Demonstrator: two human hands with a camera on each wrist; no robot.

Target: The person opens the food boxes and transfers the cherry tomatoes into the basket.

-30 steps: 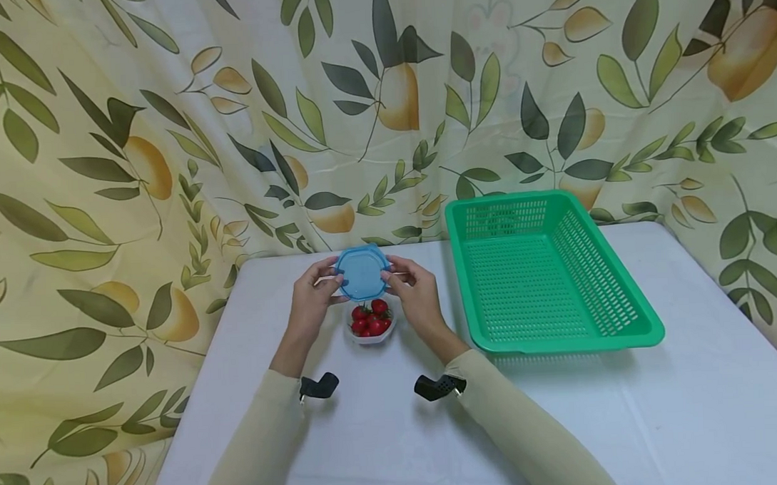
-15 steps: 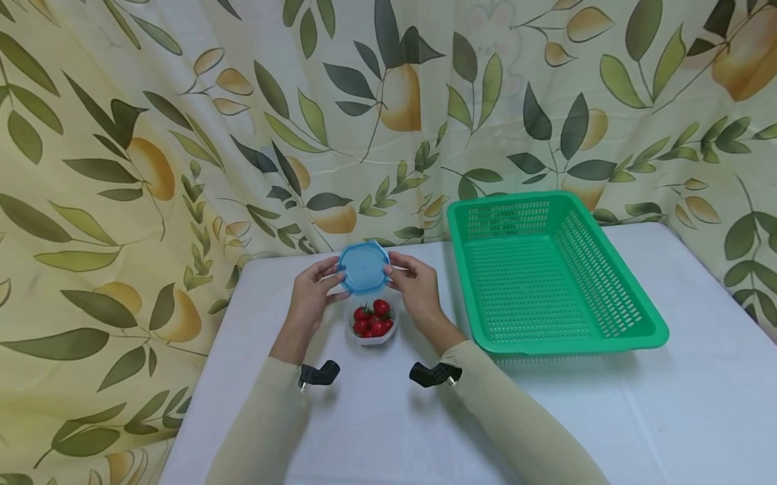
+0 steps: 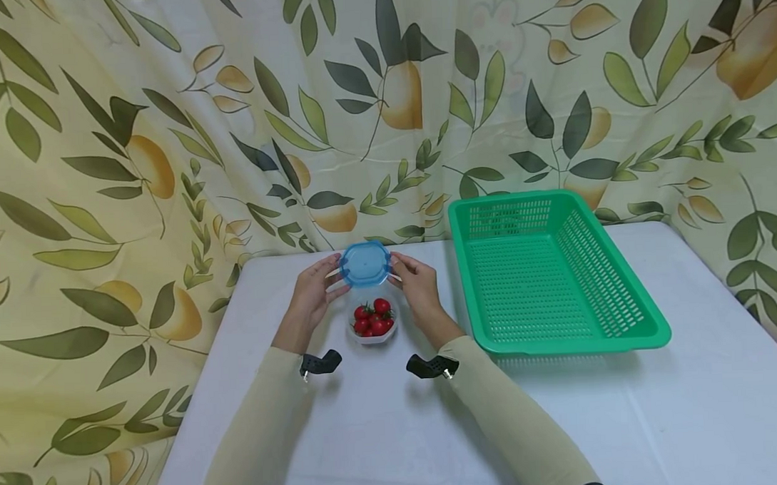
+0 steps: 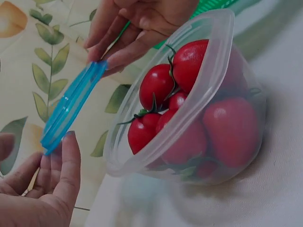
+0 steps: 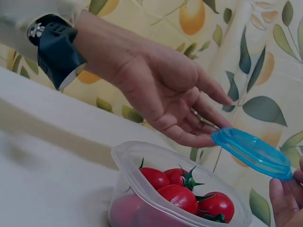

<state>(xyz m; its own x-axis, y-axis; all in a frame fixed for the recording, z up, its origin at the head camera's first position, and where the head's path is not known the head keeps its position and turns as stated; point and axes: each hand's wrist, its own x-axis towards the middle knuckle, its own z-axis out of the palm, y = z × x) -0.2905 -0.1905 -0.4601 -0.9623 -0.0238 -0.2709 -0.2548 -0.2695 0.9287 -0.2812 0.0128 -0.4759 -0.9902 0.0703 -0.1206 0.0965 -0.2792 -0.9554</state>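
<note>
A blue plastic lid (image 3: 366,264) is held up between both hands, above and behind the food container in the head view. My left hand (image 3: 311,291) grips its left edge, fingertips at the rim in the left wrist view. At the opposite edge my right hand (image 3: 418,284) holds it with the fingertips, thumb (image 5: 215,90) lifted off the rim in the right wrist view. Below stands a clear, lidless plastic food container (image 4: 222,61) filled with red cherry tomatoes (image 4: 157,86), some with green stems. From the left wrist the lid appears nearly edge-on.
A large green perforated basket (image 3: 634,291) stands to the right on the white-covered table (image 3: 382,428). Behind the table hangs a curtain (image 3: 230,134) printed with leaves and fruit. Black wrist devices sit on both wrists, the right one (image 5: 59,49) large in its view.
The lid has shifted slightly up and away from the tomato container, which now shows fully below it. My right thumb, earlier over the lid's face, has moved to its edge.
</note>
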